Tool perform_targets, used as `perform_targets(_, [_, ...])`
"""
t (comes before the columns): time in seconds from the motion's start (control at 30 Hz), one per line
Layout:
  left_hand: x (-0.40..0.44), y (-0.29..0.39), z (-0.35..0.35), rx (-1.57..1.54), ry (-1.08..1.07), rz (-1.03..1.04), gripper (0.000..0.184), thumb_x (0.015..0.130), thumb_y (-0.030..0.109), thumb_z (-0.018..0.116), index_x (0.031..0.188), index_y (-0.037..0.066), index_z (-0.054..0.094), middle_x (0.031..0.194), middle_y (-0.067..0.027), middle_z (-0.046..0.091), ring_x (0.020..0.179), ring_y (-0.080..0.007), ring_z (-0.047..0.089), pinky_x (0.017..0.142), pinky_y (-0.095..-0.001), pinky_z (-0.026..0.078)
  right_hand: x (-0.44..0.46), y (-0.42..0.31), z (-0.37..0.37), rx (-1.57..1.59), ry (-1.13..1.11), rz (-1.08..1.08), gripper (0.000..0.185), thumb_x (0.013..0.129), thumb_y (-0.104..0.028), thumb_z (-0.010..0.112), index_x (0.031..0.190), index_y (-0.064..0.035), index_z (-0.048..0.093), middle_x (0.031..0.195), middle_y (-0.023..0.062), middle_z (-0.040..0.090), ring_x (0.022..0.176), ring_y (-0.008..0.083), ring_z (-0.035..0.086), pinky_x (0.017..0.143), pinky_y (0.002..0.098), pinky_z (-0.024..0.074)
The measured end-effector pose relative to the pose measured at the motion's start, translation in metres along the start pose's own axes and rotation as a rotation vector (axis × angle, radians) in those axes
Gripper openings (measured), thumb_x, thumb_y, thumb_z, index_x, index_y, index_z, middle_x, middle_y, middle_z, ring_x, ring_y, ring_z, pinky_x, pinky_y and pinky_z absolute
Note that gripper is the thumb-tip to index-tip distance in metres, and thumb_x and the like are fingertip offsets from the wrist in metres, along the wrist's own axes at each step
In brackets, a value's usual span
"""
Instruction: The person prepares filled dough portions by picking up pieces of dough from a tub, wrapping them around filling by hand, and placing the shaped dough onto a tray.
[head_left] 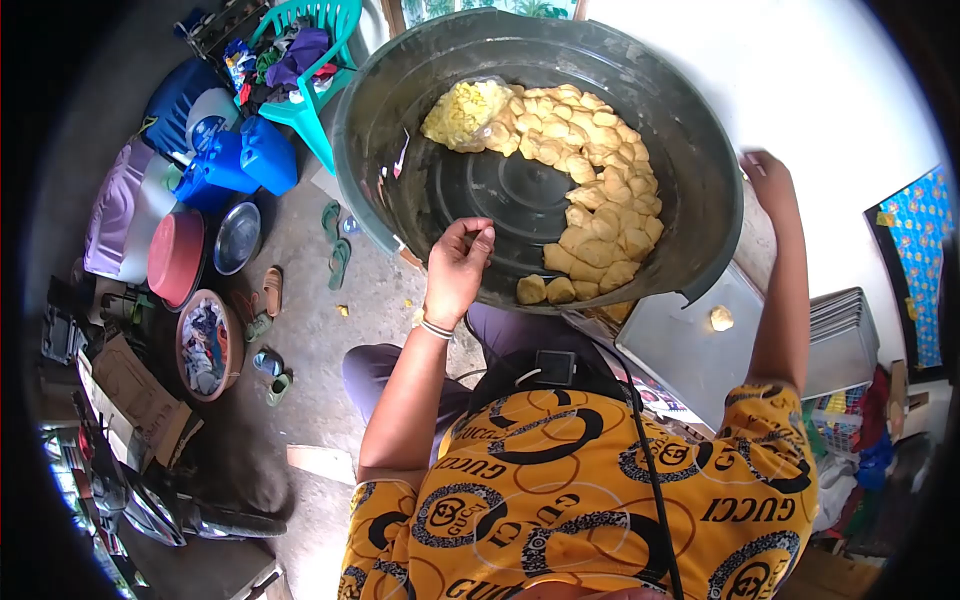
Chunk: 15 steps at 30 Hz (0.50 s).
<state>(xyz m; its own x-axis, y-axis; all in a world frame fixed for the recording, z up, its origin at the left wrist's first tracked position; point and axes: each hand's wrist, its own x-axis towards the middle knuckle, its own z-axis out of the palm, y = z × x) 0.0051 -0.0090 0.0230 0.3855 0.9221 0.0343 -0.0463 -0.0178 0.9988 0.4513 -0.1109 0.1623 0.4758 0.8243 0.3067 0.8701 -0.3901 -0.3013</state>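
**Dough pieces curve inside the dark tub**

We see a bag of yellow bits at the tub's far left. Our left hand is over its near left part, our right hand just outside its right side; right of it, a tray bears one lump.

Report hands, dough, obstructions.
Left hand curled over basin; right hand outside it. Dough pieces massed in basin, single piece on tray. Bag of yellow bits shares basin, possibly crowding space.
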Motion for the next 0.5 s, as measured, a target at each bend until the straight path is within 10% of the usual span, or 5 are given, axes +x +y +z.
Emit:
perform_targets(0.13, [-0.001, -0.002, 0.005, 0.218, 0.049, 0.073, 0.020, 0.087, 0.018, 0.062, 0.100, 0.002, 0.061, 0.063, -0.0012, 0.057, 0.057, -0.0062, 0.051, 0.055, -0.0225, 0.042, 0.060, -0.092, 0.070, 0.132, -0.222, -0.459, 0.029, 0.082, -0.030, 0.063, 0.093, -0.0028, 0.067, 0.087, 0.0147, 0.066, 0.081, 0.0276, 0.063, 0.072, 0.0355, 0.0480])
perform_targets(0.37, [-0.005, -0.016, -0.006, 0.203, 0.082, 0.011, 0.022, 0.090, 0.017, 0.060, 0.103, 0.000, 0.059, 0.075, -0.0007, 0.059, 0.066, -0.0057, 0.054, 0.060, -0.0222, 0.046, 0.064, -0.139, 0.236, -0.558, -0.739, -0.398, 0.059, 0.080, -0.057, 0.058, 0.094, 0.0007, 0.066, 0.096, 0.0157, 0.065, 0.090, 0.0307, 0.062, 0.078, 0.0415, 0.0469])
perform_targets(0.5, [-0.009, -0.010, -0.004, 0.188, 0.136, 0.024, 0.021, 0.088, 0.018, 0.060, 0.101, 0.001, 0.060, 0.066, -0.0008, 0.057, 0.060, -0.0066, 0.050, 0.058, -0.0231, 0.043, 0.074, -0.117, 0.272, -0.280, -0.576, -0.291, 0.039, 0.073, -0.022, 0.073, 0.100, 0.0033, 0.062, 0.095, 0.0199, 0.064, 0.089, 0.0308, 0.064, 0.075, 0.0408, 0.0513])
